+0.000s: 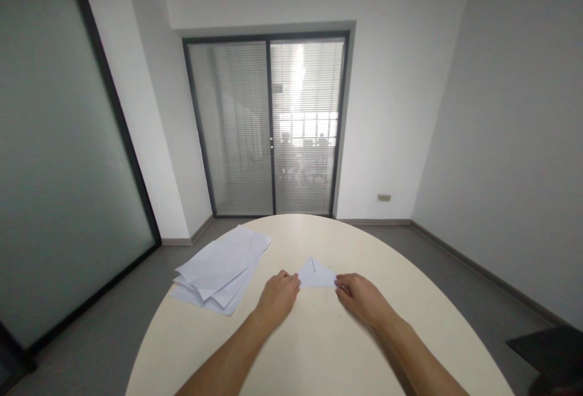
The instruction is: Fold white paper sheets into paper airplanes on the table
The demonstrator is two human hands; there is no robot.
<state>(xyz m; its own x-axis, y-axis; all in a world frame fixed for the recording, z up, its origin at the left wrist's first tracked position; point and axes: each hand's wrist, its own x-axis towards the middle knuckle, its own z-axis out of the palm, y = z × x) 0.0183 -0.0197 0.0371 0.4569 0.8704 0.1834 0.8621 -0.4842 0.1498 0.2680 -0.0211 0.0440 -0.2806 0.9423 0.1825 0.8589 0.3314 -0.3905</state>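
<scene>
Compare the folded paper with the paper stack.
The folded paper is small, with a pointed top; the paper stack is far larger and unevenly fanned. The folded paper lies between the left hand and right hand, touched by both; the paper stack lies untouched to the left. Both are white, on the table.

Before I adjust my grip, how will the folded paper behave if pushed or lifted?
The folded paper looks small and thin, so probably light and apt to slide on the smooth-looking tabletop. Its peaked outline suggests layered folds, likely stiffer than a single sheet. The dark line near its peak hints it could spring partly open.
</scene>
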